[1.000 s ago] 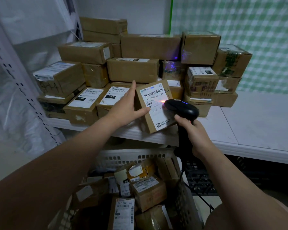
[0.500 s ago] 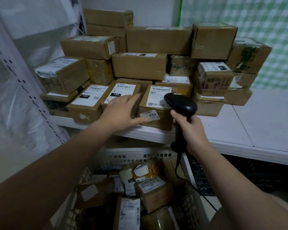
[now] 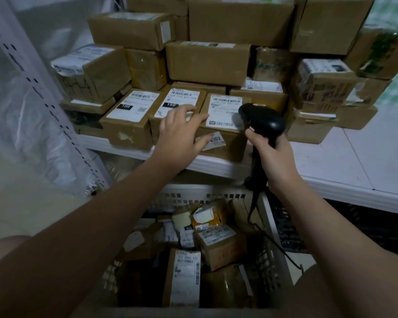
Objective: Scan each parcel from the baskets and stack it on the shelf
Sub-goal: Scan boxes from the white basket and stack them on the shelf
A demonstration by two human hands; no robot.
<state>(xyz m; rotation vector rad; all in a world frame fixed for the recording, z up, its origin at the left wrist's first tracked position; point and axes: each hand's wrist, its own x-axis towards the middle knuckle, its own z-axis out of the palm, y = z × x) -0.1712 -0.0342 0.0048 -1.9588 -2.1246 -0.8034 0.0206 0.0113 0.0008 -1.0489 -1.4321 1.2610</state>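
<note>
A small brown parcel (image 3: 223, 111) with a white barcode label lies flat at the front edge of the white shelf (image 3: 331, 161), beside two similar labelled boxes. My left hand (image 3: 180, 130) lies over its left front corner with fingers spread and relaxed, touching it. My right hand (image 3: 272, 154) grips the handle of a black barcode scanner (image 3: 262, 120), held upright just right of that parcel. Below, a white plastic basket (image 3: 207, 195) holds several more labelled parcels (image 3: 218, 244).
Brown boxes (image 3: 207, 61) are stacked several layers deep at the back of the shelf. A perforated white upright (image 3: 44, 92) and plastic sheeting stand at the left. The scanner's cable hangs down over the basket. A dark crate (image 3: 287, 228) sits at the right under the shelf.
The parcel went from being held up in front of the scanner to lying flat on the shelf's front edge. My left hand's grip has loosened. The scanner has dropped slightly.
</note>
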